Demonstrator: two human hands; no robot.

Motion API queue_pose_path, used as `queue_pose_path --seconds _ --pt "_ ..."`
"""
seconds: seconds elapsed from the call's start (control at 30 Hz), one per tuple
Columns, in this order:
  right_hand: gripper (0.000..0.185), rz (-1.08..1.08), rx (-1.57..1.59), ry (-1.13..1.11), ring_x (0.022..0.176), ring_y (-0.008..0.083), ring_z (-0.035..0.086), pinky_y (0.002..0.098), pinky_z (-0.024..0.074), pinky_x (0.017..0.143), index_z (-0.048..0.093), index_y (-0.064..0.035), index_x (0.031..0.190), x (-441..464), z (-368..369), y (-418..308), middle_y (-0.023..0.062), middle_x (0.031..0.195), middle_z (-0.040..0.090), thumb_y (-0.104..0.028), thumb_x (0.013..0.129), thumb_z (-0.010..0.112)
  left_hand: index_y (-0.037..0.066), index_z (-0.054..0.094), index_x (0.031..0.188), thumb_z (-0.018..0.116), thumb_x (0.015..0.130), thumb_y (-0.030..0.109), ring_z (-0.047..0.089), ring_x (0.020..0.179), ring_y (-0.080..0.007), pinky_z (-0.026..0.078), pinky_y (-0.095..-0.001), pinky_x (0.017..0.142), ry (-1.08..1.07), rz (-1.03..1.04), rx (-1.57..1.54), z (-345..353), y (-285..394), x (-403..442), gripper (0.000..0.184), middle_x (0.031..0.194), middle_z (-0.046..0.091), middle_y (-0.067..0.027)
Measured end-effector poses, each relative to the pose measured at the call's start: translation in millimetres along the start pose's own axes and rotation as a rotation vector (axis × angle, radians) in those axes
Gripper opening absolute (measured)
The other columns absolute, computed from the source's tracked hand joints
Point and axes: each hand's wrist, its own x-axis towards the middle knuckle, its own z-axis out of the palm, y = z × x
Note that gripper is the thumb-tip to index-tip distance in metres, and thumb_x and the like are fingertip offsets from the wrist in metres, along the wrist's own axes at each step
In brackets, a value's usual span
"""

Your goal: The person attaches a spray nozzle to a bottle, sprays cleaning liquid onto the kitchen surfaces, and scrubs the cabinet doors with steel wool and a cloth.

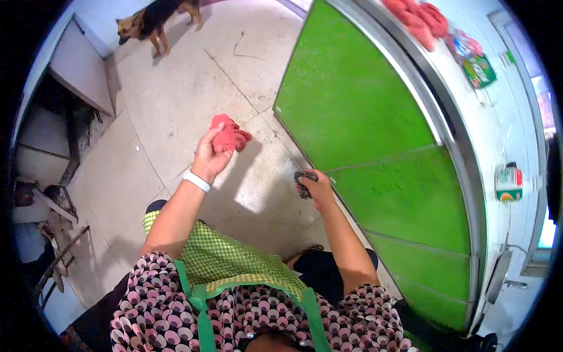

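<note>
My left hand (212, 157) is closed on a crumpled red cloth (230, 136), held up above the tiled floor (176, 138). A white band circles the left wrist. To the right, my right hand (318, 189) grips a dark scouring pad (304, 183), its fingers wrapped round the pad's right side. This hand is beside the lower edge of the green cabinet panels (363, 100). The two hands are well apart. A bright wet-looking patch shows on the floor between them.
A dog (153, 24) stands at the top left. Along the right runs a counter (487, 146) with red cloths (419, 20), a green packet (478, 71) and a labelled bottle (509, 183). Sticks (58, 258) lie at the lower left.
</note>
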Motion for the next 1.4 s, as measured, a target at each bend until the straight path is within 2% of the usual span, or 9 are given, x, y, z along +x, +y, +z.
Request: queue_pose_path --seconds 0.1,0.37,0.43,0.77,0.8,0.93,0.97,1.3,1.4 --pt "0.035 0.027 0.28 0.042 0.063 0.0202 0.062 0.0325 0.053 0.052 0.053 0.0008 0.108 -27 -30 -7 0.0151 0.085 0.061 -0.006 0.077 0.067 0.004 0.054 0.088 0.056 0.082 0.01 0.046 0.052 -0.0111 0.04 -0.0225 0.046 0.102 -0.146 -0.146 35 -30 -13 0.009 0.068 0.052 -0.0012" --pt "0.036 0.189 0.731 -0.298 0.096 0.0293 0.057 0.0531 0.0471 0.085 0.051 -0.0075 0.115 -31 -44 -18 0.0104 0.105 0.058 -0.019 0.083 0.062 0.009 0.055 0.09 0.04 0.094 0.026 0.052 0.056 -0.012 0.043 -0.0229 0.047 -0.244 -0.277 -0.103 15 -42 40 0.023 0.072 0.057 -0.0015" --pt "0.04 0.01 0.569 -0.308 0.094 0.0294 0.058 0.0539 0.0478 0.084 0.049 -0.0087 0.121 -46 -41 -34 0.0102 0.104 0.058 -0.013 0.083 0.06 0.01 0.056 0.103 0.04 0.095 0.033 0.059 0.07 -0.0173 0.049 -0.029 0.059 0.152 -0.099 0.012 53 -51 21 0.029 0.088 0.062 -0.0044" --pt "0.027 -0.995 -0.935 0.421 0.077 0.0294 0.056 0.0349 0.0466 0.069 0.063 -0.0055 0.096 -62 19 -151 0.0133 0.085 0.057 -0.005 0.069 0.06 0.015 0.054 0.103 0.033 0.097 0.028 0.046 0.068 -0.0168 0.043 -0.0305 0.055 -0.089 -0.192 -0.127 39 -45 37 0.026 0.08 0.052 -0.0006" --pt "0.029 -1.135 -1.154 0.482 0.079 0.0286 0.055 0.0354 0.0462 0.069 0.063 -0.0064 0.096 -66 22 -169 0.0123 0.087 0.056 -0.005 0.067 0.061 0.016 0.053 0.107 0.032 0.097 0.03 0.051 0.076 -0.017 0.042 -0.0299 0.055 -0.599 -0.295 -0.348 -8 -57 68 0.027 0.09 0.057 -0.0023" --pt "0.033 -1.337 -1.547 0.624 0.081 0.0267 0.053 0.0367 0.0455 0.067 0.061 -0.0075 0.097 -40 18 -199 0.0093 0.093 0.056 -0.004 0.065 0.062 0.018 0.053 0.114 0.039 0.092 0.041 0.056 0.098 -0.022 0.045 -0.0303 0.067 -0.361 -0.347 -0.118 -35 -50 79 0.035 0.112 0.058 -0.0046" --pt "0.032 -1.327 -1.639 0.684 0.081 0.0265 0.054 0.0361 0.0457 0.067 0.061 -0.0072 0.097 -30 12 -199 0.0092 0.094 0.057 -0.002 0.066 0.061 0.016 0.055 0.103 0.046 0.09 0.039 0.054 0.075 -0.017 0.043 -0.0278 0.06 -0.27 -0.306 -0.09 -11 -48 69 0.028 0.094 0.06 -0.0019" --pt "0.032 -1.077 -1.592 0.416 0.08 0.026 0.054 0.0355 0.0482 0.069 0.062 -0.0082 0.092 44 36 -152 0.0074 0.095 0.059 0.004 0.063 0.057 0.012 0.055 0.104 0.053 0.087 0.034 0.058 0.088 -0.0254 0.049 -0.0392 0.073 -0.054 -0.238 -0.118 -1 -26 81 0.028 0.1 0.06 -0.0058" --pt "0.029 -1.458 -1.431 0.537 0.081 0.0259 0.052 0.0348 0.0478 0.067 0.062 -0.0053 0.088 11 40 -199 0.009 0.095 0.057 0.001 0.059 0.06 0.013 0.056 0.102 0.052 0.088 0.034 0.059 0.087 -0.0251 0.05 -0.0368 0.068 -0.05 -0.213 -0.152 3 -19 75 0.026 0.1 0.06 -0.0064"
